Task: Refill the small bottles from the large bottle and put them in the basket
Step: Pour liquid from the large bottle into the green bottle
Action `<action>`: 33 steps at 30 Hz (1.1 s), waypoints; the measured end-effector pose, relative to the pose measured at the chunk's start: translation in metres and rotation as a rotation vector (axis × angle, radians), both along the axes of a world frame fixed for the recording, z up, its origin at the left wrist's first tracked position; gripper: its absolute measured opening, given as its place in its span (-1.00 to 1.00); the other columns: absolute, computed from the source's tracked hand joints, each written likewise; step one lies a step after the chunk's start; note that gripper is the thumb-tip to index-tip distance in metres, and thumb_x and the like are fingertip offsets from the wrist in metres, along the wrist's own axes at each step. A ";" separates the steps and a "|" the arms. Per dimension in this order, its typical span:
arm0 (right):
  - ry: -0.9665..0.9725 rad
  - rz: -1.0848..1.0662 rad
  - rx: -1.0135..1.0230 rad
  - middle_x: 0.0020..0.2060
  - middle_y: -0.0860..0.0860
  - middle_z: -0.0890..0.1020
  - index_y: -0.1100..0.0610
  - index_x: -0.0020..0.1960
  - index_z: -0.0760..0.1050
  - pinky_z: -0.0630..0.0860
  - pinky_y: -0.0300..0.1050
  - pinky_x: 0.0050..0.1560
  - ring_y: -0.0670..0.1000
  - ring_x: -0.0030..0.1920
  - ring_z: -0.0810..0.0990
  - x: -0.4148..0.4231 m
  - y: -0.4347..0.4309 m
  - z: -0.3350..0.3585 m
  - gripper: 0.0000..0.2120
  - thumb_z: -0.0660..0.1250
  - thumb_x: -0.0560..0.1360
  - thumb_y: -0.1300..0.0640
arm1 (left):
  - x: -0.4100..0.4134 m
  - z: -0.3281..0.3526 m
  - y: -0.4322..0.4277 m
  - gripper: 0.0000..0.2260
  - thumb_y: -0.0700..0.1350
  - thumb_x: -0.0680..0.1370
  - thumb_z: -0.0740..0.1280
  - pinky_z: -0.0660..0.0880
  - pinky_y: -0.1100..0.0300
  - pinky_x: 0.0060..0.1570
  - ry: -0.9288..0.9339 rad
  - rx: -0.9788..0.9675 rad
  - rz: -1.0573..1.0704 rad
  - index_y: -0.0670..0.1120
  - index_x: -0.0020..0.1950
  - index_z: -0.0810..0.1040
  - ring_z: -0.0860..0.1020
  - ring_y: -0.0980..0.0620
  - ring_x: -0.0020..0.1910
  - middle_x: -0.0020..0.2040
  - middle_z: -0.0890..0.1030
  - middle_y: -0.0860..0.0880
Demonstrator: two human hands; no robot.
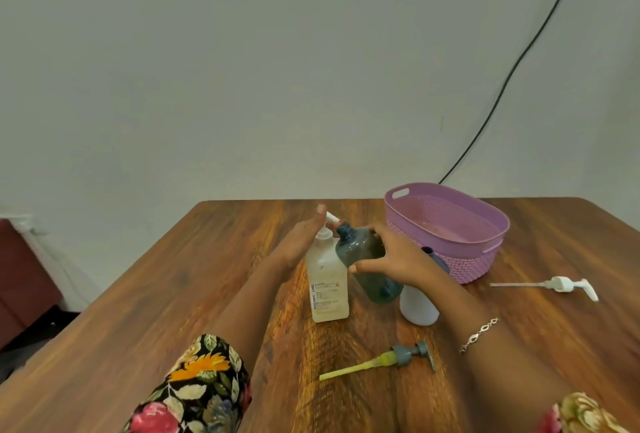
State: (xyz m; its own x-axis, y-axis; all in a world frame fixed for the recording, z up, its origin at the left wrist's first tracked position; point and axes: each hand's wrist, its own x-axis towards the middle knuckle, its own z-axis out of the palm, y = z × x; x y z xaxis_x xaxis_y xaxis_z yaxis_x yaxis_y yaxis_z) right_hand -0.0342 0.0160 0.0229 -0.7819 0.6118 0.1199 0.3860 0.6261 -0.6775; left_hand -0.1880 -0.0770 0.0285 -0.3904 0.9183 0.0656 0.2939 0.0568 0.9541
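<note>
in the right hand [398, 259], tilted uncapped bottle [358, 247].

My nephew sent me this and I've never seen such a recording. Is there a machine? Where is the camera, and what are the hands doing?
No machine here: these are a person's two bare hands, filmed by one wide-angle camera worn on the head, looking forward and down. That is why the arms enter from the bottom. The left hand rests with straight fingers on the pump of the large bottle. The right hand grips a tinted small bottle, tilted with its open mouth near the nozzle. On the wooden table also lie a grey pump and a white pump, both off their bottles. A white small bottle stands partly hidden by the right forearm, and a purple basket sits further back.
</note>
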 end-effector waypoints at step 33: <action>-0.037 0.018 0.117 0.21 0.03 0.46 0.06 0.34 0.28 0.41 -0.18 0.01 0.00 0.11 0.45 -0.007 0.007 0.011 -0.36 0.46 0.36 -0.05 | -0.007 0.044 0.047 -0.43 0.24 0.55 0.09 0.43 -0.10 -0.11 -0.100 -0.600 0.234 -0.24 0.27 0.32 0.45 -0.24 0.08 0.15 0.43 -0.25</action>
